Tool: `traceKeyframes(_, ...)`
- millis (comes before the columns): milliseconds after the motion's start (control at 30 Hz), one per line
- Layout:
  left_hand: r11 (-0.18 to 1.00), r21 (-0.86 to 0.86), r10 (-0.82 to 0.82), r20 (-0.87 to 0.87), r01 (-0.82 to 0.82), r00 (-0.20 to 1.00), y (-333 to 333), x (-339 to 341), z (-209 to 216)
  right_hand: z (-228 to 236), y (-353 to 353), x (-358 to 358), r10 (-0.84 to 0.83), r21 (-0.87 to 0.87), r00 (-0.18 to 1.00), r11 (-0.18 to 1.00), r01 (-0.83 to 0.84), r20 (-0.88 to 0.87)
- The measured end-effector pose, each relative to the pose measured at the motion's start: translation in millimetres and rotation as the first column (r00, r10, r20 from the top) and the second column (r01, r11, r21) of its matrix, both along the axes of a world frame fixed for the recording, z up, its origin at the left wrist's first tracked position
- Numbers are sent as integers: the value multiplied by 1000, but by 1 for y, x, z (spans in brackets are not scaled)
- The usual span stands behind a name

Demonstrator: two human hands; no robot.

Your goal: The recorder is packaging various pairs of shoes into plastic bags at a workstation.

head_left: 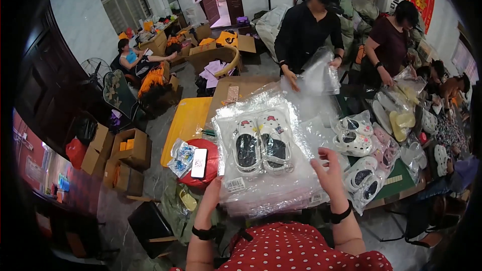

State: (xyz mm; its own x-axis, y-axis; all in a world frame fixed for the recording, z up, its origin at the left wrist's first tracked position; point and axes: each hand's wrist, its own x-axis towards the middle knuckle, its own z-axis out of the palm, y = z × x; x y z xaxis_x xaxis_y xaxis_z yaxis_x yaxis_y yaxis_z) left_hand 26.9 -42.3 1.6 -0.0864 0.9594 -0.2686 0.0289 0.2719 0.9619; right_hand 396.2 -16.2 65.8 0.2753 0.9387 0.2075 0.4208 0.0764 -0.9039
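In front of me a pair of white clogs (275, 143) with dark insoles and small colourful charms lies in a clear plastic bag (306, 183). The bag rests on a stack of clear plastic packaging. My left hand (211, 193) is against the bag's left edge, seen side-on; its fingers are mostly hidden, so its grip cannot be made out. My right hand (327, 170) is over the right side of the stack, fingers apart, with nothing in it. Left of the bag, a phone (199, 163) with a lit screen lies on a round red object (206, 145).
Bagged white clogs (354, 133) and pink clogs (385, 145) crowd the green table on the right. A packet of blue charms (182, 158) lies by the phone. Across the table a person in black (311, 30) handles clear bags. Cardboard boxes (131, 150) stand left; a black stool (149, 221) is lower left.
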Motion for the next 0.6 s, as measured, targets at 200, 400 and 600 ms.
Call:
traceKeyframes(200, 964, -130, -225, 77, 233, 971, 16, 2, -10, -6, 16, -42, 138, -100, 937, 989, -112, 321)
traceKeyframes(400, 937, -278, -155, 206, 210, 966, 17, 13, 4, -33, 41, -62, 153, -307, 938, 950, -53, 311)
traceKeyframes(600, 923, -350, -77, 244, 162, 967, 25, 19, 13, -26, 54, -70, 243, -496, 912, 867, -51, 330)
